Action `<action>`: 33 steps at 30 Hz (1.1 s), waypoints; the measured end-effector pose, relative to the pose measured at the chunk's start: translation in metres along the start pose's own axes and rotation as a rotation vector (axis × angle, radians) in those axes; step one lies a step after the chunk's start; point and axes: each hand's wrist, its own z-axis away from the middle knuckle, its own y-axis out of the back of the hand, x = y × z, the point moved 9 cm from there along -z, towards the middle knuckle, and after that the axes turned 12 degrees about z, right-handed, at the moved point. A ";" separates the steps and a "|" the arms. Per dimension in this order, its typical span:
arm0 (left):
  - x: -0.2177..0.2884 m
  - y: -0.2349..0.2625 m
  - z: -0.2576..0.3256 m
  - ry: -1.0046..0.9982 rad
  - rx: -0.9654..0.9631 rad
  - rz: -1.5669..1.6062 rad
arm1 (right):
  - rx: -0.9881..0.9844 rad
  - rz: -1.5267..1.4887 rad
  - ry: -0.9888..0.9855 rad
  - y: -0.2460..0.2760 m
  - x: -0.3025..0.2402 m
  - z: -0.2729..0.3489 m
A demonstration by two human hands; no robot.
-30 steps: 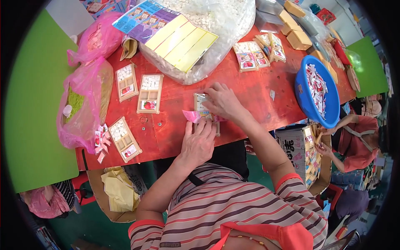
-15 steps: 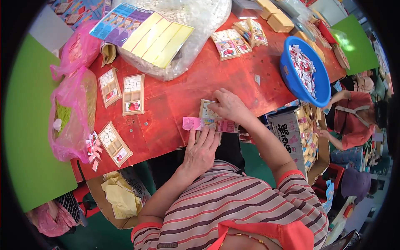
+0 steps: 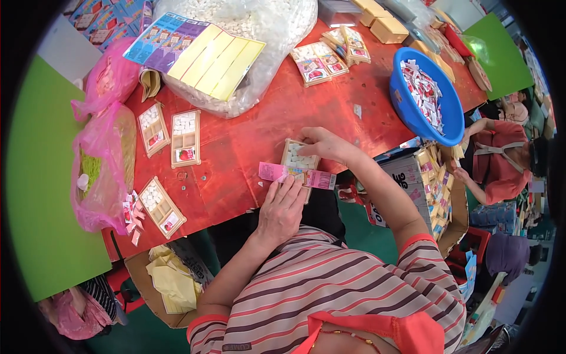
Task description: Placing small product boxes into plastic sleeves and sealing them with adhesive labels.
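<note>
At the table's near edge lies a small beige tray [image 3: 299, 154] with white pieces in its far compartment. A pink printed paper strip [image 3: 321, 179] crosses the tray's middle and sticks out on both sides. My left hand [image 3: 282, 209] rests with stretched fingers on the strip and the tray's near end, partly hiding both. Over the tray's far right corner, my right hand [image 3: 328, 144] is bent with its fingers apart, and I see nothing held in it. Similar trays with white pieces and a strawberry-picture packet, such as this tray [image 3: 186, 138], lie to the left.
A large clear bag [image 3: 283, 47] of white pieces stands at the back under printed sheets [image 3: 215, 56]. Pink bags [image 3: 100, 165] are at left. A blue basin [image 3: 398, 97] of small packets sits at right, near a carton [image 3: 407, 183]. Another person [image 3: 501, 159] works beyond.
My right hand has lifted slightly and drawn back toward the tray's far right corner, showing more white pieces. My left hand stays on the strip. The view has shifted a little.
</note>
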 end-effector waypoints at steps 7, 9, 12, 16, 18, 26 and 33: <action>-0.013 0.016 -0.010 0.120 0.276 0.337 | 0.023 -0.524 0.056 0.000 0.006 0.013; -0.013 0.021 -0.015 0.130 0.321 0.307 | 0.046 -0.542 0.073 0.003 0.005 0.015; -0.025 0.025 -0.018 0.197 0.405 0.328 | 0.090 -0.600 0.107 0.007 -0.002 0.019; -0.046 0.024 -0.018 0.344 0.421 0.480 | 0.122 -0.599 0.151 0.013 -0.012 0.022; -0.050 0.025 -0.021 0.387 0.443 0.497 | 0.098 -0.588 0.156 0.013 -0.021 0.023; -0.068 -0.025 -0.011 0.783 0.326 1.642 | -0.040 -0.430 0.216 0.001 -0.040 0.016; -0.077 0.005 0.002 0.689 0.586 1.626 | 0.221 -0.288 0.129 0.028 -0.034 0.055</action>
